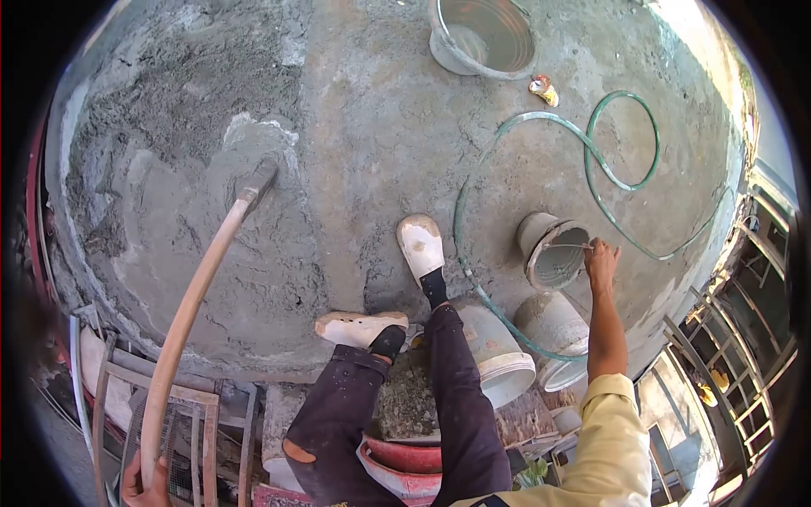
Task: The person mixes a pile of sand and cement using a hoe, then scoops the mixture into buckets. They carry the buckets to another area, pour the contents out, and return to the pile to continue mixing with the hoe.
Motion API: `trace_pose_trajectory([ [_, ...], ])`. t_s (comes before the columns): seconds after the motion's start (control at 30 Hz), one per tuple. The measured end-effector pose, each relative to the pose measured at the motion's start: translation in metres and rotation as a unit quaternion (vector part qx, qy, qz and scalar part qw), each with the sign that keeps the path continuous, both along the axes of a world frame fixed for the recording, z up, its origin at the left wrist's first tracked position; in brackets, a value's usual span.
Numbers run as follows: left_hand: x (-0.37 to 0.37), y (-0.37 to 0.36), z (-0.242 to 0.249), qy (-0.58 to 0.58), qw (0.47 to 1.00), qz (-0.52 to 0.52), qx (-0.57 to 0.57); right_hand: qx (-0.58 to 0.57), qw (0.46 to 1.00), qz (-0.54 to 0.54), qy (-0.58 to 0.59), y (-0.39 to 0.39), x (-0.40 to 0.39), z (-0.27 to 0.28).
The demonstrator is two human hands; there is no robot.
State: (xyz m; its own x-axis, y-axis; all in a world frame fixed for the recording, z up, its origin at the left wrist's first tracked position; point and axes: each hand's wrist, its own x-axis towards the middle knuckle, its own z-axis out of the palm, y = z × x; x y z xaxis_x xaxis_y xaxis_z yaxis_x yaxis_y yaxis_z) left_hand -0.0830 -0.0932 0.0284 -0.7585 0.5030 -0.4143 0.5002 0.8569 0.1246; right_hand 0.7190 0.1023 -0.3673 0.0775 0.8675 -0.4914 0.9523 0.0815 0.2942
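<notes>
My left hand [146,483] is wrapped round the end of a long wooden hoe handle [193,304] at the lower left. The hoe's head [263,179] rests in wet grey mortar [182,224], its blade partly hidden there. On the other side, my right hand [601,262] has its fingers closed on the thin wire handle of a cement-smeared bucket [541,232]. That bucket is tilted, with its mouth turned toward my right hand, and its inside is coated grey.
Two pale buckets [498,346] [553,325] lie tipped near my feet. A green hose [460,228] loops across the floor. A large tub [452,55] and a crumpled wrapper [545,89] are at the top. Below the floor's edge are wooden frames [198,431] and a red basin [401,456].
</notes>
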Motion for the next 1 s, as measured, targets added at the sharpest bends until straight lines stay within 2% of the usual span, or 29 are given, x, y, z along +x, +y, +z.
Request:
trace_pose_trajectory([
  [0.07, 0.001, -0.002, -0.001, -0.008, 1.000, 0.009, 0.001, -0.058, 0.981, -0.146, 0.110, -0.016, -0.009, 0.039],
  [0.13, 0.019, 0.010, -0.006, -0.001, 0.999, 0.026, 0.019, -0.025, 0.973, -0.048, 0.224, -0.041, -0.036, 0.076],
  [0.2, 0.028, 0.013, -0.012, -0.004, 0.998, 0.048, 0.042, -0.012, 0.972, -0.158, 0.176, -0.032, -0.096, 0.132],
  [0.27, 0.036, 0.027, -0.011, -0.011, 0.996, 0.082, 0.034, 0.001, 0.970, -0.154, 0.187, -0.031, -0.116, 0.162],
  [0.33, 0.032, 0.024, -0.014, 0.009, 0.999, 0.029, 0.043, 0.015, 0.969, -0.148, 0.196, -0.027, -0.135, 0.187],
  [0.4, 0.041, 0.035, -0.009, 0.035, 0.999, 0.019, 0.035, 0.072, 0.954, -0.126, 0.261, -0.012, -0.157, 0.200],
  [0.47, 0.047, 0.045, -0.007, 0.065, 0.997, 0.015, 0.023, 0.059, 0.959, -0.127, 0.248, 0.010, -0.181, 0.211],
  [0.6, 0.049, 0.045, -0.007, 0.078, 0.997, 0.017, 0.018, 0.076, 0.955, -0.088, 0.274, 0.044, -0.219, 0.192],
  [0.67, 0.052, 0.046, -0.004, 0.081, 0.996, 0.012, 0.033, 0.082, 0.944, -0.050, 0.314, 0.057, -0.246, 0.164],
  [0.8, 0.054, 0.045, -0.005, 0.083, 0.996, 0.034, 0.014, 0.042, 0.946, -0.028, 0.321, 0.086, -0.278, 0.100],
  [0.9, 0.058, 0.039, -0.016, 0.092, 0.994, 0.042, 0.029, -0.003, 0.944, 0.032, 0.330, 0.089, -0.299, 0.056],
  [1.0, 0.067, 0.035, -0.017, 0.080, 0.995, 0.053, 0.039, -0.047, 0.926, 0.111, 0.358, 0.044, -0.315, 0.020],
])
